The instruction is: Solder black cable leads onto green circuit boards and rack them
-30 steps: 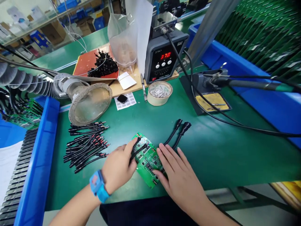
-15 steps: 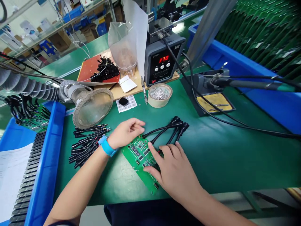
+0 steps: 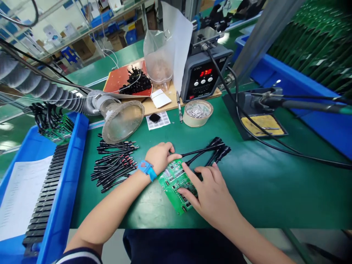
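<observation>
A green circuit board (image 3: 176, 194) with small displays lies on the green bench, and several black cables (image 3: 202, 150) run from its far edge, ending in thick connectors. My left hand (image 3: 161, 157), with a blue wrist strap, is at the board's far left corner, its fingers curled around the start of one cable. My right hand (image 3: 210, 187) rests over the board's right side, fingers spread, thumb and index finger touching the board. The palm hides part of the board and cables.
Loose black cables (image 3: 115, 165) lie left of the board. Behind stand a fume extractor nozzle (image 3: 123, 121), a solder tin (image 3: 198, 113) and a soldering station (image 3: 206, 73). The iron stand (image 3: 247, 110) is at right. Blue bins (image 3: 79, 146) flank the bench.
The camera view has shifted, so the scene sits further right. My left hand has closed in on the board's corner and a cable, and the board appears slightly turned.
</observation>
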`<state>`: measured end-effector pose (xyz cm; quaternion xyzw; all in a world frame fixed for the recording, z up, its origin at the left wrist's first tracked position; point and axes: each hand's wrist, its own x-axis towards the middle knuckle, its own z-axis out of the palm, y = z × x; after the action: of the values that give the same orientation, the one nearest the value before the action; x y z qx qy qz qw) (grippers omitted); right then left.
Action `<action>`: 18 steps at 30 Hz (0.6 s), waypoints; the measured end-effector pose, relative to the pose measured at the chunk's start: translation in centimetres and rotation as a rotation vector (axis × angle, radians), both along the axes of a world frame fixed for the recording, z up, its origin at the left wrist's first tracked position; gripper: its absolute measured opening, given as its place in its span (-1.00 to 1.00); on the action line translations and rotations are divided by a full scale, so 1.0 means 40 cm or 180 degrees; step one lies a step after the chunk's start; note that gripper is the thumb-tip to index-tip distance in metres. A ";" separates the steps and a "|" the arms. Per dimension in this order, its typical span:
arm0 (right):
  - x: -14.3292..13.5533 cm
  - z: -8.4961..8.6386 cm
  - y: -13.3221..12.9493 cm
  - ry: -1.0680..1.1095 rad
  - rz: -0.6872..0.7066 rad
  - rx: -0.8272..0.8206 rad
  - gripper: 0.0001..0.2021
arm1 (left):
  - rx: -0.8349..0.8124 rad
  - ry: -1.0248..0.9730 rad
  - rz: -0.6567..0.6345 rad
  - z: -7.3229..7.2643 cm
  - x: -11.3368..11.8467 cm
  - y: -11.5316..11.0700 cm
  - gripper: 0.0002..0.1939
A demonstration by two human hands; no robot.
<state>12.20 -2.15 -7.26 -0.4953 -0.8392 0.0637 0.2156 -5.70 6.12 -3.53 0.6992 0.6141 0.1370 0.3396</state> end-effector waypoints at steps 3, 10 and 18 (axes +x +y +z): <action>0.013 -0.021 -0.006 0.0164 -0.0002 0.0066 -0.35 | -0.0062 -0.0036 0.0254 0.017 -0.015 -0.018 -0.59; 0.032 -0.050 -0.030 0.0385 -0.0114 0.0079 -0.35 | -0.1113 -0.0591 0.0548 0.040 -0.051 -0.070 -0.61; 0.114 -0.020 0.066 0.0593 0.0129 0.0122 -0.50 | -0.1701 -0.1913 0.0939 0.042 0.024 -0.196 -0.46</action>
<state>16.76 0.49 -8.06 -0.4659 -0.8264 0.0978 0.3008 -4.72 -1.73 -1.86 0.4203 0.5952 0.2179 0.6493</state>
